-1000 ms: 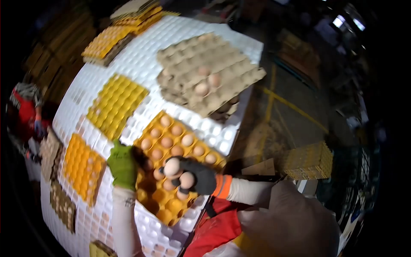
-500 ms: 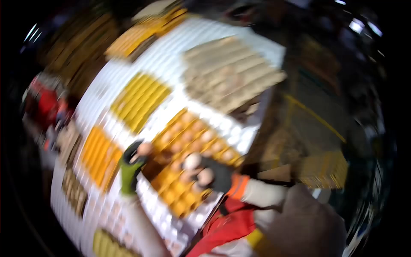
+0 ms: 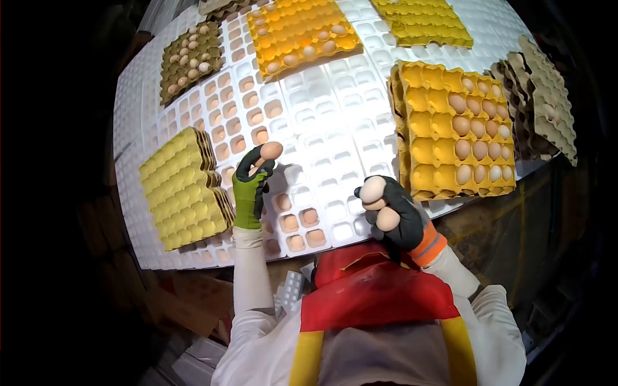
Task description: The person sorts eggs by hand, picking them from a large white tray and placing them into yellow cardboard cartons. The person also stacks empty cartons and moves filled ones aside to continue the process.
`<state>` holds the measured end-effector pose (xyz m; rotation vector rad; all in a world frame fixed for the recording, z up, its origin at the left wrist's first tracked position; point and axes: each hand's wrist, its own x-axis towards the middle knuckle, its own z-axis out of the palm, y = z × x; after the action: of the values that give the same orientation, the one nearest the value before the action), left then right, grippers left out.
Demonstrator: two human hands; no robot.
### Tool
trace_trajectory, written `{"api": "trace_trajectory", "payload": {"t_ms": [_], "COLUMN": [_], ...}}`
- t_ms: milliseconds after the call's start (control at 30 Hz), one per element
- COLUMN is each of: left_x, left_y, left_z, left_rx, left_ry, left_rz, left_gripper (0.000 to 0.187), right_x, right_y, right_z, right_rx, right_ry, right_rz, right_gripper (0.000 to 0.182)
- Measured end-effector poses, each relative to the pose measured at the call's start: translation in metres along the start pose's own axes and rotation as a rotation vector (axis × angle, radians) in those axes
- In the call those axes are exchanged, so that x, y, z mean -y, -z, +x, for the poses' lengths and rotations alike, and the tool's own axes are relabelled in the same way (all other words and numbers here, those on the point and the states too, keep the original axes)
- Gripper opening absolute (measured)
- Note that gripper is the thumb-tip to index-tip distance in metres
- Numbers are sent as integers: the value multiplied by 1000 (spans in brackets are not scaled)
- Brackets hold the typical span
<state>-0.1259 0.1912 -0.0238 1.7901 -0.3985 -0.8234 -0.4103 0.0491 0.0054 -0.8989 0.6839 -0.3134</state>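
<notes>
Over the white cell trays, a brown egg sits pinched in the left hand, another egg tucked beneath it. The right hand curls around pale eggs, near the partly filled orange tray. Yellow trays lie stacked beside the left forearm.

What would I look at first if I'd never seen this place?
Probably the big white board of square cups, spread out in front. Over it, the green-gloved left hand and dark-gloved right hand hold eggs. To the right, a bright yellow tray has eggs along its right side.
</notes>
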Motion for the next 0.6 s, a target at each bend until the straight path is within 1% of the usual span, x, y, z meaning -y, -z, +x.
{"api": "trace_trajectory", "payload": {"t_ms": [33, 67, 100, 133, 200, 233, 267, 333, 367, 400, 433, 500, 533, 600], "left_x": [16, 26, 32, 44, 22, 23, 30, 41, 46, 50, 56, 58, 62, 69], "left_y": [9, 12, 12, 3, -26, -41, -45, -54, -49, -42, -32, -25, -26, -24], "left_z": [0, 0, 0, 4, 3, 12, 18, 30, 32, 34, 33, 32, 34, 38], "left_rx": [-17, -28, 8, -36, -78, -121, -151, -214, -229, -238, -165, -131, -113, -91], "left_ry": [-116, -232, -248, -392, -434, -457, -490, -551, -542, -533, -481, -576, -622, -614], "left_rz": [40, 80, 106, 223, 469, 652, 679, 734, 686, 643, 398, 581, 672, 768], "left_gripper": [34, 35, 35, 38, 38, 38, 37, 34, 34, 34, 36, 39, 40, 40], "right_x": [-8, -19, -31, -38, -52, -50, -50, -63, -68, -74, -74, -69, -74, -83], "right_y": [-16, -16, -15, -16, -18, -23, -25, -16, -15, -11, -14, -23, -25, -24], "right_z": [7, 20, 33, 49, 82, 96, 109, 136, 142, 144, 138, 122, 119, 117], "right_rx": [-54, -38, -31, -83, -197, -247, -297, -288, -361, -333, -369, -404, -358, -290], "right_ry": [-42, 57, 157, 114, 43, 39, 35, 139, 196, 249, 265, 294, 339, 315], "right_rz": [-15, -102, -189, -95, 101, 72, 45, -36, -165, -32, -4, 10, 39, -23], "right_gripper": [44, 41, 38, 36, 34, 32, 32, 31, 33, 33, 33, 33, 32, 31]}}
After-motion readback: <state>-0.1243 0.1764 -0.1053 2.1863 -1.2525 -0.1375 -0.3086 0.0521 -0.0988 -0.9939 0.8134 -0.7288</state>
